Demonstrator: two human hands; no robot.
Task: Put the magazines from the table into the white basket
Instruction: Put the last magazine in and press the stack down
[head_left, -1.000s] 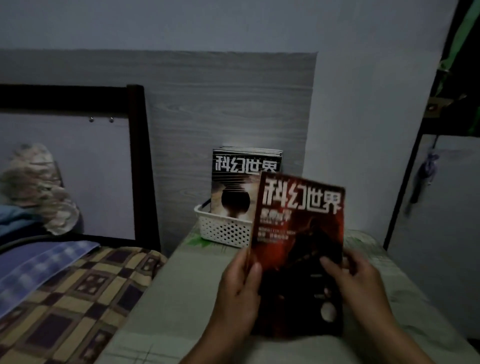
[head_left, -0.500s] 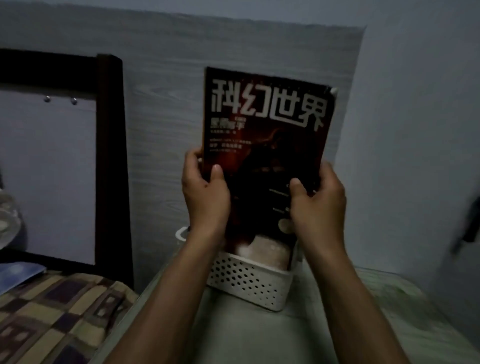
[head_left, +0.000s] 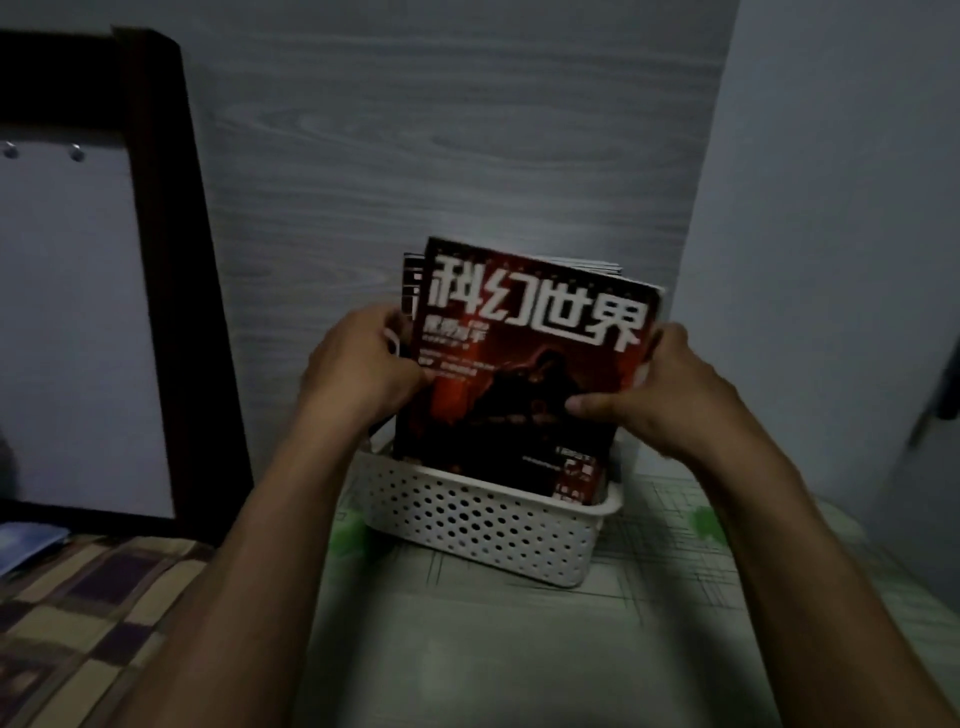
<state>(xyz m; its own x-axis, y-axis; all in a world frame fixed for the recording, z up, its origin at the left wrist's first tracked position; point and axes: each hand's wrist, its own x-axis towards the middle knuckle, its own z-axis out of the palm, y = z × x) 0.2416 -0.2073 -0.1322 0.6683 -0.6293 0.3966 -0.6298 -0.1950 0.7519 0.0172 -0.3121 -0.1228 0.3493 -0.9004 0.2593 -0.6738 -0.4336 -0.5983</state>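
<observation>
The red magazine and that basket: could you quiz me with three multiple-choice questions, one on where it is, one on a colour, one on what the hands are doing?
1. Where is the lower edge of the red magazine?
A. flat on the table
B. inside the white basket
C. on the bed

2. What colour is the basket?
A. white
B. blue
C. black

3. What are the hands doing?
A. both hang free
B. only the right hand holds the magazine
C. the left hand and the right hand each hold a side edge of it

Answers: 1 B, its bottom sits behind the basket's front wall, in front of the other magazines standing there. 2 A, the perforated wall is white. 3 C, the fingers of each hand curl round one side edge.
</observation>
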